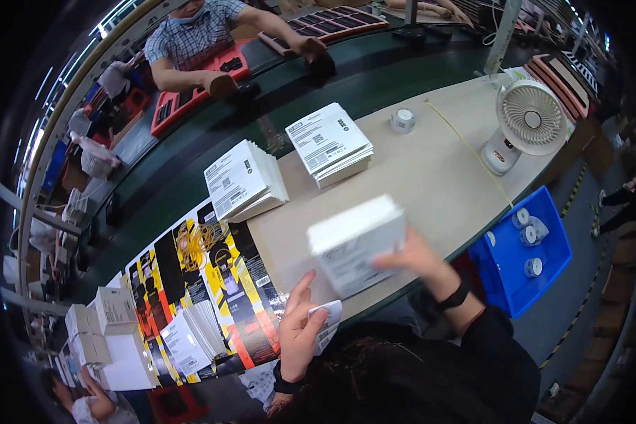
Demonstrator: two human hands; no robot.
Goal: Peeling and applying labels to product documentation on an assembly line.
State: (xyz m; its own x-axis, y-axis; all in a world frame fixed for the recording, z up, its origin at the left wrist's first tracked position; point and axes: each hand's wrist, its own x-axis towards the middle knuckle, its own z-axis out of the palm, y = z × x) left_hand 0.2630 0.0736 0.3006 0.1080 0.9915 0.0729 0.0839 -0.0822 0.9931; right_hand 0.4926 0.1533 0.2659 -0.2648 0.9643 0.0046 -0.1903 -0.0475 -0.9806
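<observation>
Near the front edge of the table, my right hand [413, 258] grips a thick stack of flat white printed sleeves or cards [357, 244], blurred by motion and tilted. My left hand [300, 332] is just below and to the left of that stack, apart from it. Its index finger points up, and a curled strip of white labels [329, 321] is held by the thumb and palm. Two similar piles, a left stack [240, 180] and a right stack [328, 145], stand farther back on the table.
A white fan [530, 116] and a label roll [403, 121] stand on the beige tabletop [438, 162]. A blue bin [544, 283] holds several rolls. Yellow rubber bands [196, 244] and a fanned pile [191, 339] lie left. Across the green conveyor [177, 159] works another person [198, 39].
</observation>
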